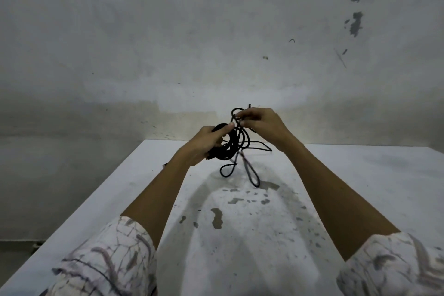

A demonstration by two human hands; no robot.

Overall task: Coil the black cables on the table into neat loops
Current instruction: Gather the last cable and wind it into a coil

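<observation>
A: Status on your hands?
B: Your left hand (204, 144) grips the coiled bundle of black cable (227, 149), mid-frame, held above the worktop (360, 187). Your right hand (259, 125) pinches a strand just above it.
A: Loose ends?
B: Two loops hang toward the worktop; can't tell if they touch.
A: Room?
B: Worktop's left edge runs diagonally to lower left; bare surface right of centre. Wall (168, 43) behind the far edge.

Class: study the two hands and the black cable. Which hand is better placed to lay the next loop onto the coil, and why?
Probably the right hand: it pinches a loose strand of the black cable above the bundle, free to guide it. The left hand already grips the coiled bundle, serving as the anchor.
</observation>
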